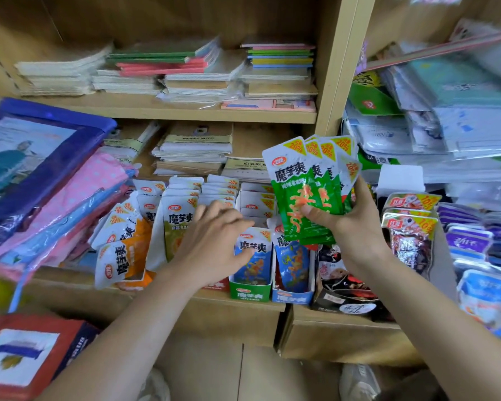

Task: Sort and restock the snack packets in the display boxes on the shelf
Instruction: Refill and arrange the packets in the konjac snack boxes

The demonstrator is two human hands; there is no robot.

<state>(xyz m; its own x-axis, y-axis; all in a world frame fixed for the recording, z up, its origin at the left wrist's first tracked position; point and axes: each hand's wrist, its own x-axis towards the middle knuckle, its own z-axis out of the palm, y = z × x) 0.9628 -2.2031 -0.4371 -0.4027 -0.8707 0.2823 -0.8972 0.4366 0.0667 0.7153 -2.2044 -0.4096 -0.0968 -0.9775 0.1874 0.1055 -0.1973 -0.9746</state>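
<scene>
My right hand (350,224) grips a fanned bunch of several green snack packets (307,186), held up above the display boxes. My left hand (214,235) reaches down with loosely bent fingers into the rows of packets, its fingertips at the top of a blue packet (252,256) that stands in the green display box (250,290). A second blue packet (292,261) stands in the blue display box (292,296) beside it. Olive-green packets (177,227) fill the row to the left. Orange packets (122,256) lie loose at the far left.
Dark snack boxes (344,290) and red-topped packets (408,227) stand to the right, purple and blue packs (480,256) beyond them. Notebooks (191,151) are stacked on the shelf behind. Pink and blue plastic folders (55,180) lean at left. A shelf post (336,68) rises above my right hand.
</scene>
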